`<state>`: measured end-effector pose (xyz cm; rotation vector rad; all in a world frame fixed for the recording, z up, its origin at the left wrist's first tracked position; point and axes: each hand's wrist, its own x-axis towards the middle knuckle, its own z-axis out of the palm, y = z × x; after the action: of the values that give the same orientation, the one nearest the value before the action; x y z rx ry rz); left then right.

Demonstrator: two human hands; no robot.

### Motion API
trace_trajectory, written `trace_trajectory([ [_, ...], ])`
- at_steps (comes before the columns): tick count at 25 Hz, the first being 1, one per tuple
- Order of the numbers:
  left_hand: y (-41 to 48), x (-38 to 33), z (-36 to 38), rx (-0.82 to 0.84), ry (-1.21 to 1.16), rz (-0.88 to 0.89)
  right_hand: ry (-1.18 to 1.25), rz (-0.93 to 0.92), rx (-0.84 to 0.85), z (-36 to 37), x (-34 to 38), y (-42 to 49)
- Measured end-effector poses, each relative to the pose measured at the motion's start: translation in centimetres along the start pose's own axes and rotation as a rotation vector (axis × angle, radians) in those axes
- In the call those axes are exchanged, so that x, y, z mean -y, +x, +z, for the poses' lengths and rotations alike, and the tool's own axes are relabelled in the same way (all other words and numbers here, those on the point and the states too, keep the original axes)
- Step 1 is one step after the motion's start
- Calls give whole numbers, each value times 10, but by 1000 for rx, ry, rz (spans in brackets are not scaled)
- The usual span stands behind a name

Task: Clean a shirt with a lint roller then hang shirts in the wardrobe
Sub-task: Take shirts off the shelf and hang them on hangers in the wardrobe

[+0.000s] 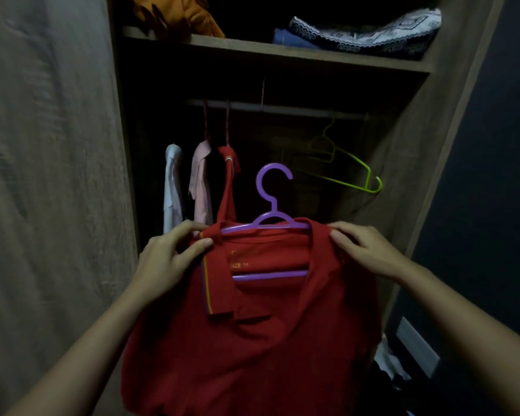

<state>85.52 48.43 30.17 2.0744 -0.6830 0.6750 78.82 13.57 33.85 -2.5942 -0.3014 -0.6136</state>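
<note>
Both hands hold a garment up in front of an open wardrobe (409,139). Left hand (174,253): bare forearm rising from the lower left corner, thumb laid across the front of the collar and fingers curled over the top edge, pinching the left shoulder of the red shirt (252,340). Right hand (364,250): bare forearm rising from the lower right corner, back of the hand toward the camera, fingers curled over and gripping the shirt's right shoulder. The two hands sit level with each other, one at each end of the neckline.

Red shirt: held in the air between the hands, front facing the camera, collar folded open, body hanging slack below. Purple hanger (270,223): seated inside the neck opening, its upper arms at the collar edge and its lower bar visible through the opening. The hook stands upright, opens to the right, and is below and apart from the rail (282,109).

On the rail, at left: a white shirt (172,190), a pink shirt (201,181) and a second red garment (228,181), hung side by side. At right: green hangers (342,166), bare and tilted. On the shelf (282,52) above: an orange garment (186,13) and a patterned folded textile (373,31). A wood-grain door (48,175) fills the left of the view.
</note>
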Motion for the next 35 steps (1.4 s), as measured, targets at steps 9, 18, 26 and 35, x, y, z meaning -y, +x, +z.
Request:
trace_trajectory([
  [9, 19, 1, -15, 115, 76, 83, 449, 107, -7, 4, -4, -4],
  [18, 25, -2, -23, 78, -8, 169, 535, 131, -148, -7, 6, 12],
  [26, 45, 0, -29, -20, -50, 183, 509, 67, -171, -19, 18, 26],
  [35, 41, -3, -19, -159, -318, -6, 326, 17, -95, -16, 23, 27],
])
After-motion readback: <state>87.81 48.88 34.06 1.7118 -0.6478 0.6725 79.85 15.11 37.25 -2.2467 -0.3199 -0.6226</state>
